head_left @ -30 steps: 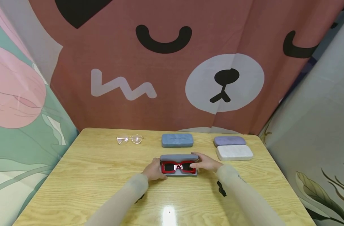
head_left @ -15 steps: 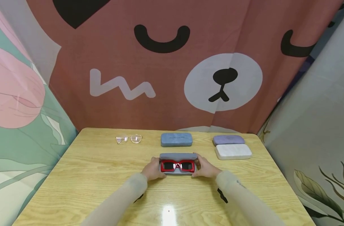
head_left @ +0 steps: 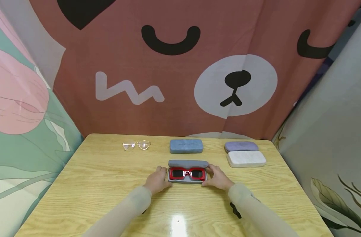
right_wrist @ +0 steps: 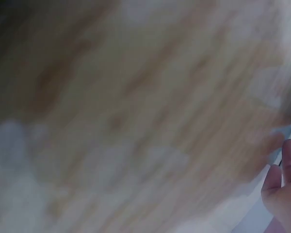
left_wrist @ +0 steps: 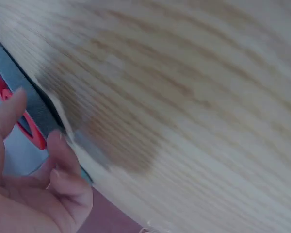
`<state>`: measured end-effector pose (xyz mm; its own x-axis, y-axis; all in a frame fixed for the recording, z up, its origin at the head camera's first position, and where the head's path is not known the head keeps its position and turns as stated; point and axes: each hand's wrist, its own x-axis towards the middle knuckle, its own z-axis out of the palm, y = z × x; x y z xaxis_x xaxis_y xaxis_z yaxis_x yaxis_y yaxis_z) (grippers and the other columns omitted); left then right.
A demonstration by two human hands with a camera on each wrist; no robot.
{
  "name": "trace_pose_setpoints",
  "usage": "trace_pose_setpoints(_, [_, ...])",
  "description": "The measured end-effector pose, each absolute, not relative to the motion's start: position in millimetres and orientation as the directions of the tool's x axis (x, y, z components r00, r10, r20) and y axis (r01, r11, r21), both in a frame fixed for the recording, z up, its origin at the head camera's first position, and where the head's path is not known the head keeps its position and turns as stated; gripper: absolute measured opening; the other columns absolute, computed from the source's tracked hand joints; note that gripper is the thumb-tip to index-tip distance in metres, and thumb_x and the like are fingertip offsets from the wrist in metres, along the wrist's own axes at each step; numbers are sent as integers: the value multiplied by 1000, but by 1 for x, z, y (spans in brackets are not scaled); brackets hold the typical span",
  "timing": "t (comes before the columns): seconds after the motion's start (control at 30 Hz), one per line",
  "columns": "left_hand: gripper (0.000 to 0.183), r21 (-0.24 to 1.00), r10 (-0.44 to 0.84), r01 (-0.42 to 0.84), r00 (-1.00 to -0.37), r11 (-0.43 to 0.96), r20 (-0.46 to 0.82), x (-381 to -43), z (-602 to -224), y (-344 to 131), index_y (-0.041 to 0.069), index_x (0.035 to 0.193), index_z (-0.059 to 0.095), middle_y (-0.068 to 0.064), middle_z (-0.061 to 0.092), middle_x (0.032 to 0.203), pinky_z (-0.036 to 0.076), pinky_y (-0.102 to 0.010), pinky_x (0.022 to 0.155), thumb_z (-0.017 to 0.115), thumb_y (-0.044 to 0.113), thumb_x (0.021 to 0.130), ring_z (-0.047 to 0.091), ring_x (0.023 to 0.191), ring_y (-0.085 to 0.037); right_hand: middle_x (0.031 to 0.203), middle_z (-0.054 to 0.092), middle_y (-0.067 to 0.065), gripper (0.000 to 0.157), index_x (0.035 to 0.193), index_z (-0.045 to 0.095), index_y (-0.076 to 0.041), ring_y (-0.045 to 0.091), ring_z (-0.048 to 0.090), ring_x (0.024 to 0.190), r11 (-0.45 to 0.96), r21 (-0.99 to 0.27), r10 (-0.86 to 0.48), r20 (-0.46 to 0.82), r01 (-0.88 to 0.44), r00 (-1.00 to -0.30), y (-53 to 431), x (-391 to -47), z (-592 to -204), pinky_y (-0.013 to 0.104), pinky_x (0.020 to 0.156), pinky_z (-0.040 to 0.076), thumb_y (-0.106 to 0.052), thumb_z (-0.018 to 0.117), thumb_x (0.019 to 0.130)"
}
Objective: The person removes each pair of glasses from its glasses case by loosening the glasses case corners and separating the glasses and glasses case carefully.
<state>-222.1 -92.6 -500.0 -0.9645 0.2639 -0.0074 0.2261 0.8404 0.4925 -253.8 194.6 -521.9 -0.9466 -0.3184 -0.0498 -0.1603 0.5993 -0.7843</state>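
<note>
A grey glasses case (head_left: 188,163) stands with its lid up near the table's middle. Red-framed sunglasses (head_left: 187,173) with dark lenses lie inside it, lenses facing up. My left hand (head_left: 157,180) is at the case's left end, fingers loosely bent and not gripping it; the left wrist view shows the thumb and fingertips close to the case edge (left_wrist: 26,90). At the right end, my right hand (head_left: 218,178) holds the case, thumb at the front corner and fingers behind. Only part of the right hand (right_wrist: 286,194) appears in the right wrist view.
Behind the open case lies a closed blue case (head_left: 186,146). A purple case (head_left: 241,146) and a white case (head_left: 246,159) sit together at the back right. Thin-framed clear glasses (head_left: 136,145) rest at the back left. A curtain hangs behind the wooden table (head_left: 94,184).
My right hand has moved off the sunglasses to the case's right end, its thumb now at the front corner. My left hand has eased slightly left, away from the case.
</note>
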Motion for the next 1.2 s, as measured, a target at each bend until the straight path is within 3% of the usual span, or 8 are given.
trace_pose_setpoints(0.17, [51, 437, 264, 275, -961, 856, 87, -219, -497, -90, -8, 113, 61, -13, 58, 96, 54, -35, 61, 79, 27, 81, 56, 67, -18, 133, 51, 31, 89, 135, 42, 15, 42, 46, 127, 561, -804, -356, -22, -195, -934, 195, -259, -522, 51, 107, 33, -14, 91, 66])
trace_pose_setpoints(0.3, [45, 380, 332, 377, -926, 844, 182, -217, -493, -85, -5, 111, 63, -12, 60, 96, 54, -38, 71, 79, 26, 82, 60, 80, -23, 130, 53, 31, 88, 132, 44, 15, 40, 48, 126, 585, -790, -353, -44, -183, -935, 194, -261, -518, 49, 107, 35, -15, 92, 64])
trace_pose_setpoints(0.43, [44, 246, 454, 535, -833, 809, 317, -218, -497, -77, -4, 112, 64, -15, 63, 103, 51, -40, 84, 79, 24, 82, 61, 93, -28, 130, 53, 31, 88, 131, 44, 16, 39, 49, 126, 619, -769, -335, -71, -163, -940, 194, -262, -517, 49, 106, 36, -17, 92, 64])
trace_pose_setpoints(0.63, [43, 73, 561, 621, -748, 781, 354, -220, -500, -61, -3, 117, 64, -13, 62, 113, 48, -40, 90, 76, 24, 85, 58, 104, -27, 130, 54, 31, 87, 130, 45, 15, 39, 49, 126, 618, -770, -336, -78, -157, -939, 195, -264, -517, 48, 106, 37, -15, 92, 64])
trace_pose_setpoints(1.0, [35, -107, 552, 549, -771, 829, 317, -225, -501, -34, 3, 113, 66, -7, 63, 106, 46, -37, 80, 71, 25, 87, 56, 96, -22, 128, 55, 31, 87, 130, 45, 15, 38, 49, 126, 625, -765, -336, -81, -158, -938, 191, -263, -518, 48, 107, 35, -17, 92, 65])
trace_pose_setpoints(1.2, [23, -166, 536, 510, -801, 844, 266, -229, -503, -21, 8, 107, 67, -4, 63, 100, 45, -39, 83, 68, 21, 88, 56, 92, -21, 128, 55, 32, 83, 128, 47, 14, 39, 49, 125, 617, -770, -340, -71, -165, -938, 191, -262, -517, 48, 106, 36, -16, 92, 64])
